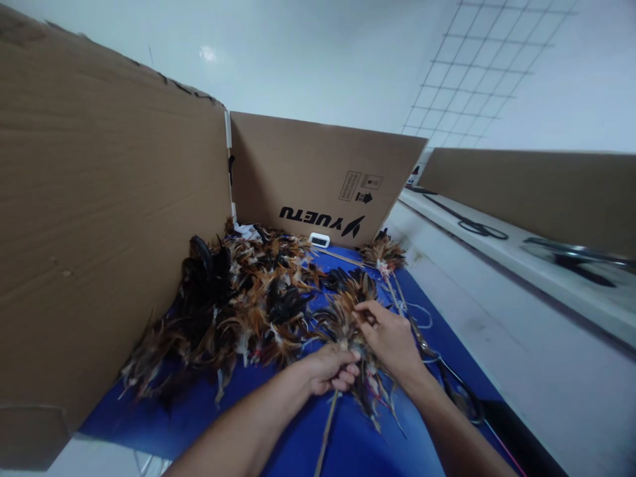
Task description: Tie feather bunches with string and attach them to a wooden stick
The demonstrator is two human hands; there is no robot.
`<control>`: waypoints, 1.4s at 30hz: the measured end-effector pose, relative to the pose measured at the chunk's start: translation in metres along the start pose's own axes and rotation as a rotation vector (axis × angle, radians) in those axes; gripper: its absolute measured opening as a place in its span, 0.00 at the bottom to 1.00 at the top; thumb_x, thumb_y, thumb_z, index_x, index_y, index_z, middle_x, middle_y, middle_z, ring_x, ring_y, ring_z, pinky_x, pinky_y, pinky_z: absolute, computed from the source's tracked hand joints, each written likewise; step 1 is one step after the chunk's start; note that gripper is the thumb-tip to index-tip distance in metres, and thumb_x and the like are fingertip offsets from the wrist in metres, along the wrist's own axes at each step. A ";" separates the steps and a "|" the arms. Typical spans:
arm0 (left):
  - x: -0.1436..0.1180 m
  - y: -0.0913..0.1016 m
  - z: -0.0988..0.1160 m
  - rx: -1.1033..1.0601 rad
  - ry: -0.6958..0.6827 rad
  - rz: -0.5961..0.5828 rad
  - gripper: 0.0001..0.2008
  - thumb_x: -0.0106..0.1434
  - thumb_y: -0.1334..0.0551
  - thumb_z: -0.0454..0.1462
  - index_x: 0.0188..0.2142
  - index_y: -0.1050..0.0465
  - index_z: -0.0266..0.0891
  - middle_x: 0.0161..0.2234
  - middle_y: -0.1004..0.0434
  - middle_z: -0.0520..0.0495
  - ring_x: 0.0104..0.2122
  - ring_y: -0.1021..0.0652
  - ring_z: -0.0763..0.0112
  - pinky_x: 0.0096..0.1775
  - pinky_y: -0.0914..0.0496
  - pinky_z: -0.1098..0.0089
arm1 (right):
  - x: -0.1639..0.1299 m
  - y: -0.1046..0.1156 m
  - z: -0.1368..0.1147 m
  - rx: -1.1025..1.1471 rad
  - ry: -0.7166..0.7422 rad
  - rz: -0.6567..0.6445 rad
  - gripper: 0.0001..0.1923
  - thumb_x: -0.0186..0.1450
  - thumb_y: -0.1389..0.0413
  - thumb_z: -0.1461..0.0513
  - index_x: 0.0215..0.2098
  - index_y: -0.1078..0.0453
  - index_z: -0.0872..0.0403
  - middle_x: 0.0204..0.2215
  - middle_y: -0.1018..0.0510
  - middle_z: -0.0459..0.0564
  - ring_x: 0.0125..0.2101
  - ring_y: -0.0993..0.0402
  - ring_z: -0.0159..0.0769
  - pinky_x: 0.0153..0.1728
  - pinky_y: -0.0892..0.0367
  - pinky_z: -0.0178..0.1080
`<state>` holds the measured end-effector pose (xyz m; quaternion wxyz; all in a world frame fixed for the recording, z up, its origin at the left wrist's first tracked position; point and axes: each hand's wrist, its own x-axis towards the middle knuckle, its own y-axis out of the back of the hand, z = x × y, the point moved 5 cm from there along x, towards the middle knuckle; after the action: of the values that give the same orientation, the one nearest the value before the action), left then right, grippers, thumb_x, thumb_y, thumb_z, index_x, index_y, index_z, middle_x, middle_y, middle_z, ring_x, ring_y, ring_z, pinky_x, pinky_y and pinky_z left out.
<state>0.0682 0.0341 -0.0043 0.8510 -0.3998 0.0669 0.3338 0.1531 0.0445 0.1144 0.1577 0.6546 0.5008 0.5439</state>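
My left hand (334,370) is closed around the thin stick (326,434) of a feather duster, just under its head of brown and grey feathers (340,318). The bare stick runs down from my fist toward the bottom of the view. On the right side of the head, my right hand (392,334) has thumb and forefinger pinched at a brown feather; the exact grip is partly hidden by the plumes. More loose feathers (370,391) lie below and between both hands.
Piles of brown and black feathers (268,291) cover the left of the blue tabletop (199,414). Cardboard walls (308,159) stand behind and left. A second feather bundle on sticks (382,252), a small white display device (319,240) and black-handled scissors (462,391) lie around.
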 end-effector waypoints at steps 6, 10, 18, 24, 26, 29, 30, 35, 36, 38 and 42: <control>0.000 -0.001 0.000 0.004 -0.013 -0.013 0.14 0.49 0.37 0.38 0.27 0.43 0.38 0.17 0.42 0.58 0.12 0.45 0.86 0.16 0.61 0.79 | -0.003 -0.008 -0.002 -0.076 -0.020 -0.127 0.09 0.58 0.52 0.67 0.33 0.32 0.54 0.26 0.23 0.49 0.27 0.27 0.37 0.30 0.37 0.36; 0.001 -0.001 0.000 -0.004 -0.003 -0.010 0.14 0.49 0.36 0.39 0.27 0.44 0.38 0.18 0.42 0.58 0.13 0.45 0.86 0.16 0.61 0.79 | -0.005 -0.010 -0.001 -0.129 -0.016 -0.163 0.11 0.56 0.53 0.69 0.35 0.33 0.55 0.30 0.23 0.50 0.30 0.26 0.38 0.33 0.36 0.37; -0.002 -0.002 0.001 -0.026 0.021 0.002 0.17 0.54 0.38 0.47 0.30 0.43 0.38 0.18 0.41 0.57 0.13 0.44 0.85 0.17 0.59 0.80 | -0.008 -0.017 0.000 -0.187 -0.026 -0.242 0.14 0.55 0.54 0.71 0.35 0.33 0.53 0.31 0.22 0.49 0.33 0.26 0.39 0.35 0.37 0.37; 0.002 0.004 -0.002 0.013 0.025 0.079 0.18 0.55 0.40 0.49 0.29 0.42 0.37 0.20 0.38 0.55 0.14 0.43 0.85 0.17 0.57 0.80 | -0.007 -0.022 0.004 -0.136 -0.007 -0.261 0.12 0.57 0.53 0.69 0.37 0.32 0.54 0.30 0.22 0.49 0.31 0.26 0.39 0.34 0.36 0.37; 0.003 0.006 -0.003 0.025 0.025 0.089 0.18 0.55 0.40 0.49 0.29 0.42 0.37 0.20 0.38 0.54 0.14 0.43 0.85 0.17 0.57 0.80 | -0.006 -0.018 0.005 -0.096 -0.013 -0.230 0.11 0.59 0.53 0.66 0.37 0.32 0.54 0.31 0.22 0.50 0.32 0.26 0.39 0.35 0.35 0.38; 0.004 0.006 -0.005 0.033 0.027 0.081 0.18 0.55 0.40 0.49 0.29 0.41 0.37 0.20 0.38 0.55 0.14 0.43 0.85 0.17 0.57 0.80 | -0.007 -0.012 0.007 -0.021 -0.076 -0.185 0.11 0.60 0.50 0.60 0.39 0.31 0.54 0.32 0.23 0.51 0.31 0.26 0.38 0.35 0.35 0.38; 0.005 0.006 -0.005 0.035 0.026 0.080 0.18 0.55 0.40 0.49 0.30 0.41 0.37 0.20 0.38 0.55 0.14 0.42 0.85 0.17 0.57 0.80 | -0.007 -0.012 0.008 0.006 -0.106 -0.192 0.11 0.59 0.49 0.59 0.39 0.31 0.53 0.31 0.23 0.50 0.30 0.26 0.37 0.33 0.35 0.38; 0.003 0.004 -0.005 0.041 0.015 0.076 0.18 0.54 0.39 0.49 0.31 0.42 0.38 0.20 0.39 0.56 0.13 0.43 0.85 0.17 0.57 0.80 | -0.008 -0.019 0.010 0.085 -0.190 -0.253 0.12 0.56 0.48 0.60 0.38 0.31 0.53 0.27 0.24 0.46 0.23 0.29 0.33 0.28 0.36 0.35; 0.003 0.003 -0.005 0.041 0.016 0.068 0.18 0.55 0.39 0.49 0.31 0.42 0.38 0.19 0.39 0.56 0.13 0.43 0.85 0.17 0.58 0.80 | -0.007 -0.020 0.009 0.087 -0.191 -0.256 0.11 0.56 0.49 0.61 0.37 0.31 0.53 0.25 0.25 0.46 0.23 0.30 0.33 0.28 0.37 0.34; 0.002 0.003 -0.004 0.039 0.023 0.066 0.16 0.57 0.41 0.47 0.30 0.42 0.38 0.19 0.39 0.55 0.13 0.43 0.85 0.16 0.58 0.80 | -0.006 -0.021 0.008 0.081 -0.192 -0.277 0.09 0.55 0.50 0.62 0.34 0.31 0.53 0.21 0.27 0.44 0.22 0.32 0.33 0.26 0.39 0.33; 0.002 0.003 -0.003 0.013 0.053 0.069 0.13 0.58 0.42 0.44 0.31 0.42 0.38 0.19 0.38 0.54 0.12 0.43 0.84 0.16 0.59 0.79 | 0.000 -0.016 0.005 0.050 -0.175 -0.321 0.07 0.55 0.49 0.63 0.31 0.32 0.53 0.18 0.30 0.42 0.18 0.36 0.31 0.23 0.43 0.33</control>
<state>0.0684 0.0342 -0.0086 0.8396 -0.4005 0.1050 0.3517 0.1494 0.0535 0.1005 0.2690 0.6147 0.5967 0.4402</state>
